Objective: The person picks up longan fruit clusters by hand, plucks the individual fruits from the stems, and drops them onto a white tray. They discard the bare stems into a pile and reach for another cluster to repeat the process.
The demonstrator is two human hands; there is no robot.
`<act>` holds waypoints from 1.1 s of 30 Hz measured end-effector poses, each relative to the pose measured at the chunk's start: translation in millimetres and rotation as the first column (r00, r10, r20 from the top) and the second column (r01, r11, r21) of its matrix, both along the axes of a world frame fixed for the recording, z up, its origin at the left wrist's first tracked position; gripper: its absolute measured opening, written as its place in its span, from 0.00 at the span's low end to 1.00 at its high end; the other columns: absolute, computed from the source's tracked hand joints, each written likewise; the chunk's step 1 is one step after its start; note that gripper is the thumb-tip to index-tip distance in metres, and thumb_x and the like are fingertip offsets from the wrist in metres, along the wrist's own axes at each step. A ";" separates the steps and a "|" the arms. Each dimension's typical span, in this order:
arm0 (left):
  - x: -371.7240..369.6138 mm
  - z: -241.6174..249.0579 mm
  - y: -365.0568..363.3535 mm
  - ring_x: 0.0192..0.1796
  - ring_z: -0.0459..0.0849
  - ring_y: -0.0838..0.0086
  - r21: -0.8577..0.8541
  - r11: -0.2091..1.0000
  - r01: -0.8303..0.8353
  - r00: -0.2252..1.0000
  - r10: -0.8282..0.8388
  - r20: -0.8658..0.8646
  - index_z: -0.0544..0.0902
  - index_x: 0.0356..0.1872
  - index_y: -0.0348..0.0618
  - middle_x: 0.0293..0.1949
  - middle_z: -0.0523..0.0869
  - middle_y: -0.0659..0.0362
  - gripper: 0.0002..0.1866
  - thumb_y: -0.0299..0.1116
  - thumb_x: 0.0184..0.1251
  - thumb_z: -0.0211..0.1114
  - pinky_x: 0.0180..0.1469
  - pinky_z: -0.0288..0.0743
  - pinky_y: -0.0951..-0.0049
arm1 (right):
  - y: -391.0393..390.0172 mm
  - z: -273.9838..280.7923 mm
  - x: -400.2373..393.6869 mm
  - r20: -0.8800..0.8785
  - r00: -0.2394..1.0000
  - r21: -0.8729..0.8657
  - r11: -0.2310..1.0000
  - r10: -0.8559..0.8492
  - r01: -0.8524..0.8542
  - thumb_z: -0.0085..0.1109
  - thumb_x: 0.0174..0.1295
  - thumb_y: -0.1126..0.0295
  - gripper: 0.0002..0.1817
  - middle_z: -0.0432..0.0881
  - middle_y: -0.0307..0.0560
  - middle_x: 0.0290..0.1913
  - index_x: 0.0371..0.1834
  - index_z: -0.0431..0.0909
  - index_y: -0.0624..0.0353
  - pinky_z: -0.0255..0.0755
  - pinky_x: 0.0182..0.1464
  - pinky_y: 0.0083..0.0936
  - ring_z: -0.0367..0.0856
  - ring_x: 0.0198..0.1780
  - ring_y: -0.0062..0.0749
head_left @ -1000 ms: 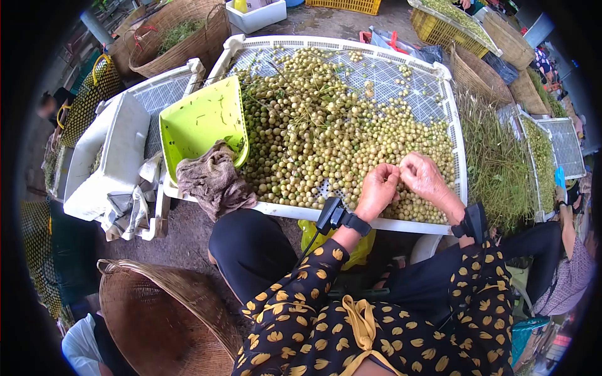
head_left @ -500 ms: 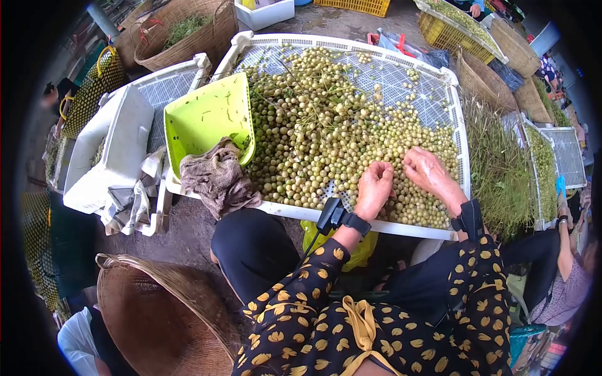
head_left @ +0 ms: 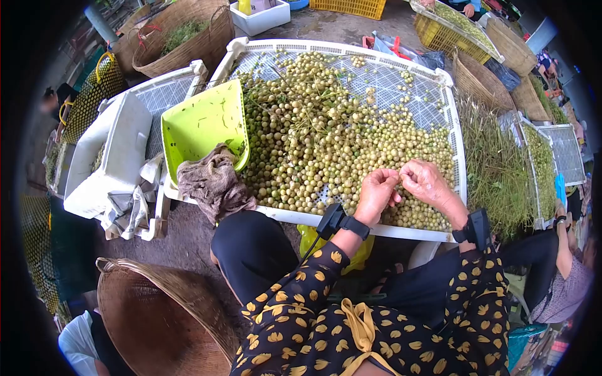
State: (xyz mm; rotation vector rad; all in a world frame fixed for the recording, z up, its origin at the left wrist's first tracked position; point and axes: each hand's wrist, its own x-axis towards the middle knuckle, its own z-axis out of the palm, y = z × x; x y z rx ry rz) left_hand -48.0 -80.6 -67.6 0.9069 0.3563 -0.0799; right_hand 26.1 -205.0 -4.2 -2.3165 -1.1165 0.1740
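A white mesh tray [head_left: 357, 235] lies across the front, heaped with small round yellow-green fruits [head_left: 301, 144], some on thin stems. Above the fruits at its near right part, my left hand [head_left: 376, 193] has its fingers curled in a pinch. My right hand [head_left: 431, 185] meets it from the right, thumb and fingertips pressed together and close to the left fingertips. Whatever lies between the fingertips is too small to make out. At the tray's left end rest a lime-green dustpan [head_left: 204, 122] and a brown crumpled cloth [head_left: 213, 182].
A woven basket [head_left: 157, 313] stands at the lower left. White foam boxes [head_left: 119, 141] sit left of the tray. Bundles of green stems [head_left: 495, 169] lie at the right. A co-worker's arm [head_left: 564, 241] shows at the far right, and another basket [head_left: 188, 44] at the upper left.
My hands have come closer together, and the right hand's fingers now meet near the left fingertips. The view has shifted slightly.
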 end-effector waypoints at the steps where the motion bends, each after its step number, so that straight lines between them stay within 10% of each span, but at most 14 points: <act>1: -0.1 0.7 0.7 0.19 0.77 0.83 0.004 1.000 0.000 1.000 0.000 0.000 0.75 0.42 0.37 0.29 0.80 0.62 0.08 0.30 0.66 0.57 0.18 0.68 0.85 | -0.3 -3.1 0.8 0.077 0.997 -0.007 1.000 0.022 -0.021 0.56 0.53 0.73 0.04 0.77 0.48 0.25 0.29 0.75 0.63 0.71 0.29 0.29 0.78 0.26 0.36; 7: 2.7 3.0 9.3 0.18 0.76 0.82 0.224 0.975 -0.010 0.999 0.001 0.044 0.75 0.39 0.39 0.26 0.79 0.63 0.08 0.32 0.63 0.60 0.19 0.68 0.83 | 8.9 -9.0 7.2 -0.168 0.975 0.083 0.983 -0.146 0.161 0.54 0.55 0.74 0.04 0.76 0.47 0.22 0.27 0.72 0.63 0.69 0.27 0.30 0.76 0.24 0.35; 11: 14.0 -4.9 15.0 0.25 0.79 0.69 0.833 0.469 -0.293 0.954 0.088 0.287 0.77 0.38 0.38 0.31 0.79 0.56 0.09 0.33 0.60 0.61 0.28 0.73 0.69 | 7.2 -11.7 26.2 -0.205 0.944 0.129 0.949 -0.259 0.288 0.53 0.55 0.74 0.04 0.74 0.46 0.19 0.25 0.71 0.63 0.67 0.27 0.29 0.73 0.21 0.32; 20: 67.1 -5.6 21.1 0.50 0.77 0.58 0.914 -0.242 -0.326 0.944 -0.030 0.329 0.81 0.38 0.42 0.45 0.80 0.53 0.10 0.34 0.57 0.61 0.55 0.63 0.50 | -5.6 -4.5 33.4 -0.123 0.974 -0.084 0.980 -0.188 0.179 0.52 0.55 0.71 0.05 0.75 0.49 0.20 0.25 0.72 0.61 0.68 0.28 0.33 0.75 0.24 0.40; 24: 56.3 -9.2 15.0 0.58 0.75 0.63 0.942 0.230 -0.245 0.920 -0.251 0.300 0.80 0.37 0.47 0.46 0.82 0.61 0.09 0.34 0.56 0.63 0.60 0.56 0.43 | -23.4 -12.6 34.5 -0.046 0.990 -0.184 0.975 -0.134 0.124 0.53 0.54 0.72 0.04 0.77 0.51 0.23 0.25 0.73 0.60 0.69 0.31 0.36 0.76 0.27 0.46; 28: 32.1 0.2 18.0 0.60 0.73 0.62 0.980 0.167 -0.107 0.877 -0.448 0.172 0.81 0.41 0.46 0.48 0.82 0.58 0.12 0.34 0.54 0.65 0.62 0.55 0.45 | -36.7 -10.4 36.1 -0.017 0.989 -0.087 0.985 -0.148 0.146 0.53 0.55 0.72 0.06 0.76 0.51 0.22 0.24 0.71 0.61 0.69 0.30 0.36 0.76 0.25 0.45; 33: 10.1 10.0 15.9 0.48 0.78 0.65 0.932 0.321 -0.169 0.953 -0.187 0.238 0.80 0.46 0.43 0.44 0.83 0.57 0.15 0.35 0.58 0.64 0.52 0.67 0.61 | -37.9 9.4 25.9 -0.185 0.966 -0.017 0.983 -0.182 0.183 0.54 0.55 0.71 0.07 0.76 0.49 0.20 0.25 0.74 0.63 0.70 0.29 0.32 0.76 0.23 0.36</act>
